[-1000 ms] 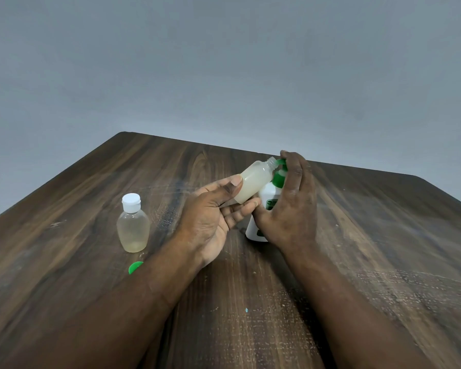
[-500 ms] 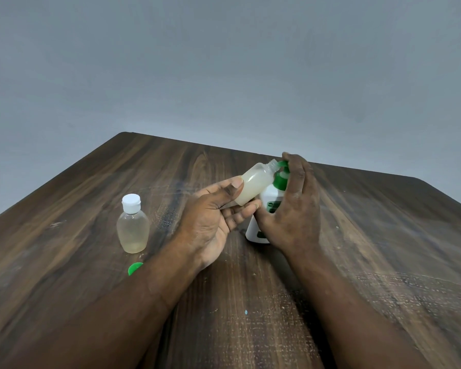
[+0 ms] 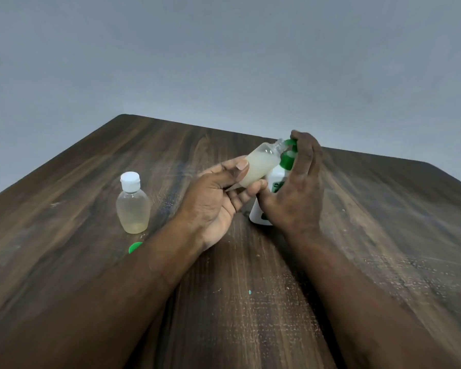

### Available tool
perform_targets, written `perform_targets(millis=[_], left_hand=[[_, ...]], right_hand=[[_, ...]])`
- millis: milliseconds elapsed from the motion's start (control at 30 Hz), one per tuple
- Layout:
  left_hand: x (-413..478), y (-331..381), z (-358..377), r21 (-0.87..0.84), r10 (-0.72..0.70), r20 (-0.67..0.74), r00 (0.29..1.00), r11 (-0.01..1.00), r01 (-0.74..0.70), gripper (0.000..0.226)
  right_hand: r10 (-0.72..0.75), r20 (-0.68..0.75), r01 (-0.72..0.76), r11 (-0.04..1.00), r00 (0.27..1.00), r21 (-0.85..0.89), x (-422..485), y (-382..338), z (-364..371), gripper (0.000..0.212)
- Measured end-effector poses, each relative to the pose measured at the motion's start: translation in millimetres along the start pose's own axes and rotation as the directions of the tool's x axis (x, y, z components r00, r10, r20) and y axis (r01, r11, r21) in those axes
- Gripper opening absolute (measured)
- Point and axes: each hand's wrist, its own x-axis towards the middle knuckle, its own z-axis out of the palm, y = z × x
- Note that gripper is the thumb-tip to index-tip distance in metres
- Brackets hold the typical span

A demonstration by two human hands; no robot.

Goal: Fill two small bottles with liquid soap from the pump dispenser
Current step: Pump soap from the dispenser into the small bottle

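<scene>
Mid-fill at a wooden table: left hand curled around an open bottle, thumb on top and fingers beneath, holding it tilted with the neck raised to the green spout of the dispenser. Right hand draped over the dispenser, fingers closed on the pump head, palm and thumb against the white body, base on the table at centre. Cloudy soap filling most of the held bottle; exact level near the neck hard to read.

Second bottle upright to the left, well apart, white cap on, soap showing clearly only at its bottom. Green cap lying flat on the table, near of it, partly hidden by the left forearm.

For a clean fill, by judgement: neck kept right under the spout, touching or nearly so; short, slow strokes on the pump as the level nears the shoulder; dispenser pressed straight down to stop it tipping; bottle brought upright before moving away, to avoid a spill. Green cap probably next.
</scene>
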Motion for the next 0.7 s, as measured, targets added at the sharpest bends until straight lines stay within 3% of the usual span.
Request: perform_targets(millis=[233,500,700], left_hand=[[2.4,-1.8,-2.5,0.021,0.010,-0.018,1.000,1.000,-0.009,0.027],[1.8,-2.3,-2.0,0.028,0.015,-0.002,1.000,1.000,-0.015,0.036],[2.3,-2.5,-1.6,0.024,0.019,0.001,1.000,1.000,-0.019,0.027]], right_hand=[[0.002,-0.031,-0.001,0.999,1.000,0.040,-3.0,0.3,3.5,0.089],[-0.007,-0.027,0.009,0.998,1.000,0.062,-1.2,0.3,2.9,0.095],[0.000,-0.027,0.001,0.998,1.000,0.062,-0.8,1.5,4.5,0.093]])
